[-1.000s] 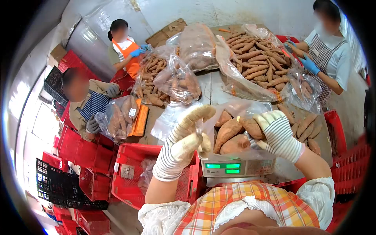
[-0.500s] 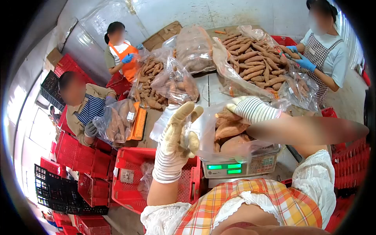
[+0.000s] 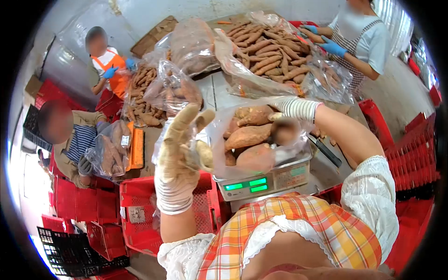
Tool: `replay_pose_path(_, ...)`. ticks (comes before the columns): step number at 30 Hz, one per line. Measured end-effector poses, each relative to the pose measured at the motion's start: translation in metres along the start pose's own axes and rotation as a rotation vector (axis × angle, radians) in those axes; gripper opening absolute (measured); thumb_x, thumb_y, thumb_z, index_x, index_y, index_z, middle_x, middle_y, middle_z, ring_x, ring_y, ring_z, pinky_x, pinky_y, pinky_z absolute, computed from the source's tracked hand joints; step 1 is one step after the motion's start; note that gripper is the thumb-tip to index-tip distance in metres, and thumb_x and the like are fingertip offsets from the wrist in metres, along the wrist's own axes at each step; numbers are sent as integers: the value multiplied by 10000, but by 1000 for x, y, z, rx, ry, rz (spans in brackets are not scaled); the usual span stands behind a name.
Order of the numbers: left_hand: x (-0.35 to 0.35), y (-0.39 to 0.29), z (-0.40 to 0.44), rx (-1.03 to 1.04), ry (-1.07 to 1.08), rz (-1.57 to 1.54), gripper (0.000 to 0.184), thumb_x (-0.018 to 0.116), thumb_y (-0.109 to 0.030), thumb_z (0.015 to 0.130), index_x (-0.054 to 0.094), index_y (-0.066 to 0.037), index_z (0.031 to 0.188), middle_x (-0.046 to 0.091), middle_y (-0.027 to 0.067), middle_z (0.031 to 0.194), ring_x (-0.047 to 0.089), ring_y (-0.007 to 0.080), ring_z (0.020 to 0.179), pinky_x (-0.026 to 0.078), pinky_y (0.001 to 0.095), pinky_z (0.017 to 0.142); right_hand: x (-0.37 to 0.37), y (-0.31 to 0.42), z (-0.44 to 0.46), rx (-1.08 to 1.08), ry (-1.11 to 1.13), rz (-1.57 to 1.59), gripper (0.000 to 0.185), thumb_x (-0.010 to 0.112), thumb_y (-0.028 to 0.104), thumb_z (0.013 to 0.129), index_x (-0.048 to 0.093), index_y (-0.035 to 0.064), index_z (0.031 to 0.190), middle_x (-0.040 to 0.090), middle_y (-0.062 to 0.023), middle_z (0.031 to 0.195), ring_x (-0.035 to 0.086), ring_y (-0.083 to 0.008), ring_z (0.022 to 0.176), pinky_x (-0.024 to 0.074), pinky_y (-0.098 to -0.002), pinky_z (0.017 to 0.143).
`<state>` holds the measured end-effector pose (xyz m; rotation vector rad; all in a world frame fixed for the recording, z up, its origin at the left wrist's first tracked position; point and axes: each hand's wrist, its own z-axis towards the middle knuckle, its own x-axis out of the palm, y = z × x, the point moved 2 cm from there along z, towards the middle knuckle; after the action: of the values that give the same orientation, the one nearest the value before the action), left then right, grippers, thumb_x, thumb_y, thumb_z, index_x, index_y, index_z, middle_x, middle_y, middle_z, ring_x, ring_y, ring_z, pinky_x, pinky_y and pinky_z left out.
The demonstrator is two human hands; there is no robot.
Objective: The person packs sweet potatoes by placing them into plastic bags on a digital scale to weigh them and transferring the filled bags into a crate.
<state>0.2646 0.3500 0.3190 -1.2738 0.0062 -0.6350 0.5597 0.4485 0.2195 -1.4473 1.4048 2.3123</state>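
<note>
A clear plastic bag (image 3: 218, 154) holding several sweet potatoes (image 3: 248, 136) sits with its mouth spread on a weighing scale (image 3: 291, 176) with green lit displays. My right hand (image 3: 294, 108), in a white glove with a striped cuff, is closed at the bag's back rim, fingertips close to the sweet potatoes. To the left of the bag, my left hand (image 3: 182, 151) is raised in a cream glove. Its fingers and thumb are apart, near the bag's left edge; whether they touch the plastic is unclear.
A red crate (image 3: 135, 196) stands below my left hand. Right of the scale lies a knife with a dark handle (image 3: 329, 154). A large sweet potato pile (image 3: 273, 51) and filled bags (image 3: 179, 91) cover the far table. Three co-workers stand around it, handling sweet potatoes or bags.
My view has shifted, so the table and co-workers sit further left. My right hand has moved back to the bag's rim, and the bag mouth is wider. More of the sweet potatoes and the knife show.
</note>
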Motion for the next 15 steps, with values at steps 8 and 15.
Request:
replay_pose_path(8,3,-3,-19,11,15,275,798,539,-547,847,288,-35,1405,538,158,1192,577,167,941,454,313,854,-40,47,-49,108,63,-578,572,651,244,754,484,26,1255,608,-201,1050,592,-351,972,483,-388,827)
replay_pose_path(15,-28,0,-36,157,-243,675,796,506,-476,893,109,-87,1463,535,133,1145,513,194,994,378,354,939,-56,98,-72,214,-221,-54,476,581,130,776,516,1,1230,598,-97,1126,534,-167,1079,402,-311,958)
